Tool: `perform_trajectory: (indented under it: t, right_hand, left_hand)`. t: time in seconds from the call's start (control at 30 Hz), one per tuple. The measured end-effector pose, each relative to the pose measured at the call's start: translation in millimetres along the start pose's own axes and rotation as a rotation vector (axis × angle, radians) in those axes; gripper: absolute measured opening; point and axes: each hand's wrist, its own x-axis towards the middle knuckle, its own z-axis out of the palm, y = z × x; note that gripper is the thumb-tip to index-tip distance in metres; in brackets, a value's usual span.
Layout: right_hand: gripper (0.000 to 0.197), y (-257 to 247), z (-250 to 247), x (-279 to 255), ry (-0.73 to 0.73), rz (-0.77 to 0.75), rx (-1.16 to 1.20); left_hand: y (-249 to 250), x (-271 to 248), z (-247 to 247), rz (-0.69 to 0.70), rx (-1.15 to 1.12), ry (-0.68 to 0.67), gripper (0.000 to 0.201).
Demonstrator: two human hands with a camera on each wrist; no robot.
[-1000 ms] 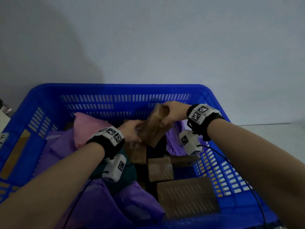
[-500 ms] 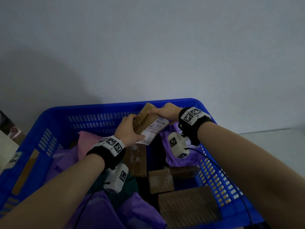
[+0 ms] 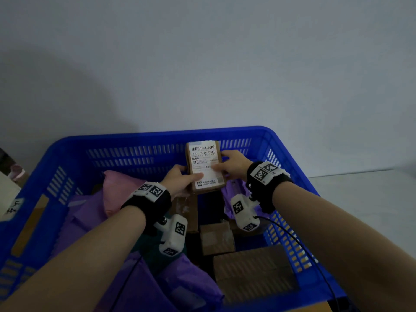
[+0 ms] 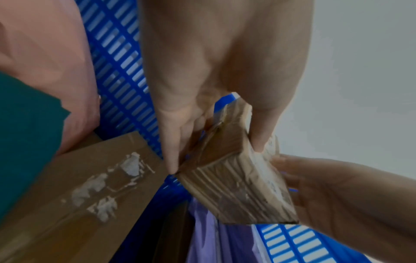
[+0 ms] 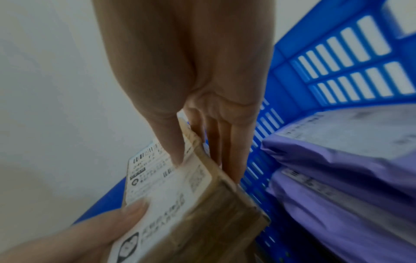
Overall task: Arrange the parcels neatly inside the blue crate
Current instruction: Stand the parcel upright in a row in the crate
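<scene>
A small brown cardboard parcel (image 3: 204,167) with a white shipping label faces me, held upright above the back of the blue crate (image 3: 56,158). My left hand (image 3: 180,180) grips its lower left edge, thumb across the label. My right hand (image 3: 231,164) pinches its right edge, thumb on the label and fingers behind. The left wrist view shows the parcel's (image 4: 238,179) corrugated underside between both hands. In the right wrist view the label (image 5: 164,188) sits under both thumbs. The crate also holds purple bags (image 3: 94,212), a pink bag (image 3: 119,188) and brown boxes (image 3: 252,266).
A flat brown box (image 3: 186,210) lies under the held parcel, with a small box (image 3: 216,237) nearer me. Two stacked purple bags (image 5: 351,160) fill the crate's right back corner. A dark green bag (image 4: 24,135) lies left. A grey wall stands behind the crate.
Both hands have lifted the small parcel and turned it so its label now faces me upright; a second ago it was tilted with the brown side showing. My head view has tilted up.
</scene>
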Motion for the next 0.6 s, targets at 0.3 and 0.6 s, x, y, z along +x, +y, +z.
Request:
perform_trajectory:
  t: [0.3, 0.6]
  right_hand:
    - [0.036, 58.8, 9.7, 16.4, -0.011, 0.195, -0.026]
    - [0.032, 75.0, 25.6, 40.1, -0.029, 0.209, -0.200]
  left_hand:
    - [-31.7, 26.7, 19.5, -0.162, 0.060, -0.084, 0.051]
    - [-44.9, 41.8, 17.0, -0.196, 0.158, -0.090, 0.054]
